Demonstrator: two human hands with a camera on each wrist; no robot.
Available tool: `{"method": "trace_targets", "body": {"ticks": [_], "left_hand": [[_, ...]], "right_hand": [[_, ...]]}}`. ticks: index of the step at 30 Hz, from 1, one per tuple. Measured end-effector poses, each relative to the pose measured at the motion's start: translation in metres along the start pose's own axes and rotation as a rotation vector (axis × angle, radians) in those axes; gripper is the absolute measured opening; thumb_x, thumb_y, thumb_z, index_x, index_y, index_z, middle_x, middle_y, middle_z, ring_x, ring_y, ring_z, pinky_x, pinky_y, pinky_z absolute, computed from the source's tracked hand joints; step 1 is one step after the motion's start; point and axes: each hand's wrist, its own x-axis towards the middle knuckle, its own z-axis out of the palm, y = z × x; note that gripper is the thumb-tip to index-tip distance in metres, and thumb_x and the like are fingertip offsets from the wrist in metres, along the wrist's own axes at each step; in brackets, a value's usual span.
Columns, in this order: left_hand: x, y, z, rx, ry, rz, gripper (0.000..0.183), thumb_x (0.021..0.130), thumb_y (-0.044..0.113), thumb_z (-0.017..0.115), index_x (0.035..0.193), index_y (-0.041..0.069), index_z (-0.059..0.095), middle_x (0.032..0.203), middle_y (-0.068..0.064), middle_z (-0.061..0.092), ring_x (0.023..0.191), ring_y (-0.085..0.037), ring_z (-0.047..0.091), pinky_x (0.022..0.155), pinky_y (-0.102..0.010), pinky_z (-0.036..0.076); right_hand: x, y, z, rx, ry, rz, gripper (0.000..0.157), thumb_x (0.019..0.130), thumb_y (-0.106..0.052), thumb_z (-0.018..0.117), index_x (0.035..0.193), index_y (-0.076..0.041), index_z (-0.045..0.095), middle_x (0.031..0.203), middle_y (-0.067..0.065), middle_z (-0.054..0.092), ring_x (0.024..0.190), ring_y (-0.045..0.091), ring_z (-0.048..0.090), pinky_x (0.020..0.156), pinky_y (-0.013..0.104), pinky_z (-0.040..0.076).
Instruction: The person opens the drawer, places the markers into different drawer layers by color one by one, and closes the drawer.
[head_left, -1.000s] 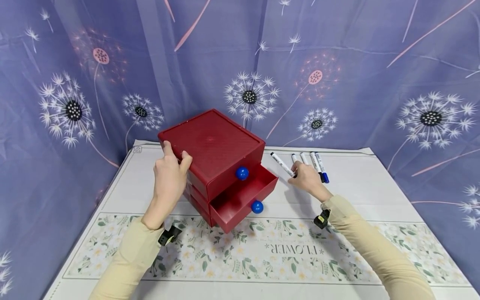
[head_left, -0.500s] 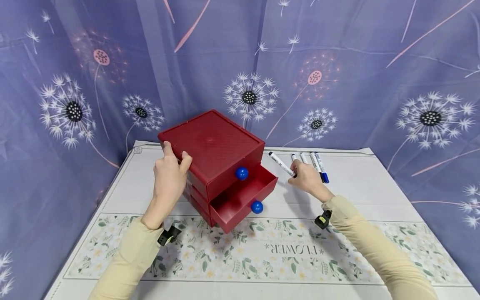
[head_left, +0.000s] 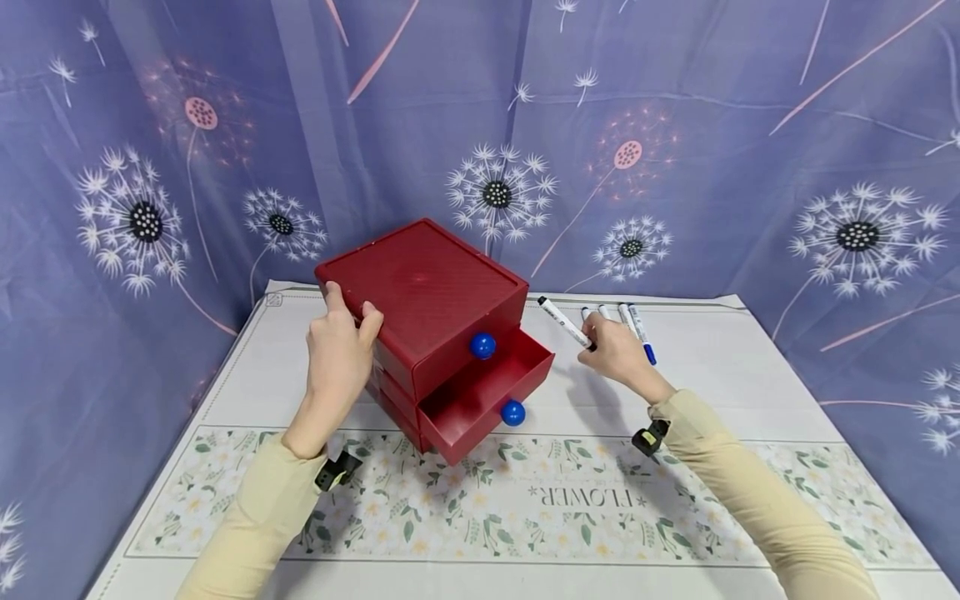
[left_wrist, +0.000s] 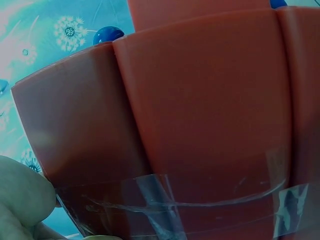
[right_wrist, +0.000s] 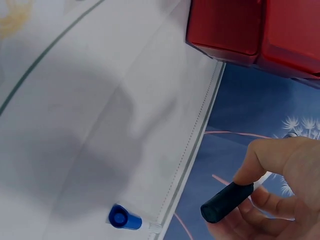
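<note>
A slim whiteboard-type marker with a white barrel and black ends [head_left: 564,322] was in the person's right hand [head_left: 618,350], thumb and fingers closed round its lower end. It slanted, its far end toward the upper left; dark print ran along the barrel. It was to the right of a boxy drawer cabinet of glossy red plastic [head_left: 427,292], apart from it.

The left hand [head_left: 337,354] gripped the cabinet's top left edge, thumb on the top panel and fingers only partly visible along the side. The cabinet stood at an angle, with a shallow recessed top and clear tape across its side. Its open red plastic drawer [head_left: 480,432], the middle one, jutted out below the closed top drawer.

Counted, there was one cabinet with three tiers, one drawer pulled out, and two round glossy blue knobs in the head view, an upper knob [head_left: 483,346] and a lower knob [head_left: 513,412]. Five markers could be seen: the one held, and four white-barrelled markers [head_left: 640,323] behind the right hand, partly hidden by it, on the white surface with a floral band [head_left: 735,383]. One of those four plainly showed a blue cap. Two black wrist devices [head_left: 650,437] were worn, one per arm.
</note>
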Motion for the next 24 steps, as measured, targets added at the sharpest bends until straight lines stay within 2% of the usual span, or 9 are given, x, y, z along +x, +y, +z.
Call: {"method": "trace_targets", "body": {"ticks": [4, 10, 16, 24], "left_hand": [[0.0003, 0.0004, -0.0002, 0.001, -0.003, -0.004, 0.060, 0.090, 0.028, 0.038, 0.135, -0.011, 0.031, 0.058, -0.021, 0.056, 0.049, -0.033, 0.057, 0.051, -0.041, 0.049], [0.0003, 0.0009, -0.0006, 0.006, -0.002, -0.011, 0.061, 0.090, 0.028, 0.038, 0.136, -0.011, 0.031, 0.060, -0.023, 0.057, 0.051, -0.035, 0.058, 0.053, -0.042, 0.050], [0.0006, 0.0018, -0.0008, 0.014, -0.002, -0.011, 0.062, 0.090, 0.029, 0.037, 0.136, -0.011, 0.030, 0.058, -0.022, 0.056, 0.050, -0.034, 0.057, 0.053, -0.042, 0.050], [0.0000, 0.0016, -0.0007, 0.018, -0.009, -0.013, 0.063, 0.090, 0.029, 0.037, 0.137, -0.012, 0.029, 0.056, -0.021, 0.055, 0.050, -0.035, 0.056, 0.054, -0.042, 0.049]], "right_hand": [[-0.0005, -0.0018, -0.0027, 0.002, 0.021, -0.036, 0.026, 0.064, -0.007, 0.063, 0.088, -0.006, 0.053, 0.066, 0.004, 0.057, 0.056, 0.018, 0.048, 0.052, 0.029, 0.036], [-0.0022, -0.0046, -0.0055, 0.002, 0.042, -0.048, 0.027, 0.063, -0.006, 0.062, 0.089, -0.008, 0.052, 0.072, 0.005, 0.057, 0.060, 0.018, 0.049, 0.053, 0.030, 0.037], [-0.0029, -0.0061, -0.0070, 0.003, 0.090, -0.101, 0.026, 0.063, -0.005, 0.061, 0.087, -0.010, 0.051, 0.069, 0.002, 0.053, 0.059, 0.017, 0.046, 0.054, 0.029, 0.035], [-0.0044, -0.0087, -0.0092, -0.005, 0.103, -0.133, 0.026, 0.063, -0.004, 0.060, 0.087, -0.012, 0.051, 0.070, 0.001, 0.052, 0.060, 0.017, 0.045, 0.054, 0.029, 0.035]]}}
